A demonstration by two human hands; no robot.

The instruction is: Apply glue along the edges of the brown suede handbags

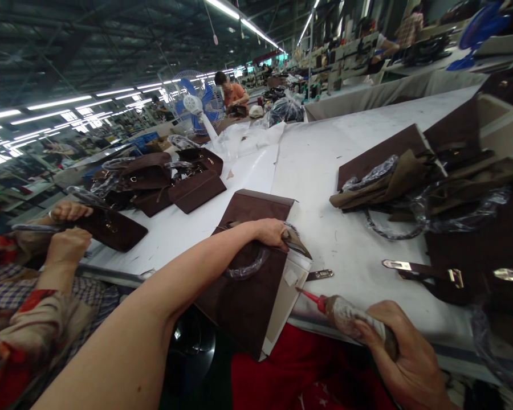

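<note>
In front of me an unfinished dark brown handbag (248,296) lies across the table edge, its pale inner side facing right. My left hand (271,233) reaches over it with fingers closed on the brown lining (298,244) at its opening. A plastic-wrapped handle (248,267) rests on the bag below my forearm. My right hand (404,347) is wrapped round a glue bottle (350,319) with a red nozzle. The nozzle tip points left, close to the bag's pale edge. A strap with a metal plate (320,274) lies just beyond the tip.
More unfinished brown bags (385,171) and straps with metal fittings (423,270) cover the table's right side. Finished-looking bags (154,179) are heaped at the left. A co-worker's hands (68,228) hold a bag there. A blue fan (194,105) stands behind the white table (308,154).
</note>
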